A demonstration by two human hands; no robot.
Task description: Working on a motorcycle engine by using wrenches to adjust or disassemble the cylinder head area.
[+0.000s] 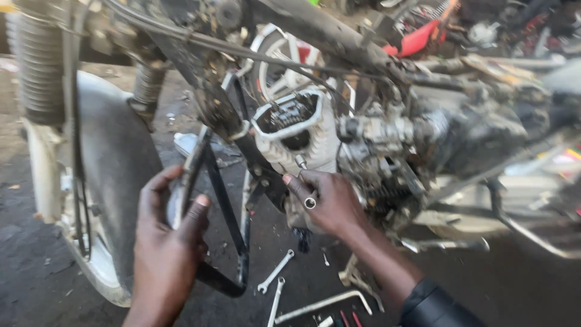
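Up close, left hand (169, 242) gripping curved metal pipe (181, 188), right hand (327, 203) at ribbed engine (296, 136)

Grimy metal under my fingers

My left hand (166, 242) wraps a bare steel exhaust pipe (181, 181), dull and scuffed, beside a black painted frame tube (225, 206) with a worn, matt coat. My right hand (327, 203) wears a shiny metal ring (310, 203) and touches the cast aluminium cylinder head (293, 130), pale grey, rough and oil-stained. The mudguard (118, 163) looks like dusty matt grey plastic, the fork gaiter (39, 60) like ribbed black rubber. Bright chromed spanners (275, 272) lie on gritty dark ground (36, 266).
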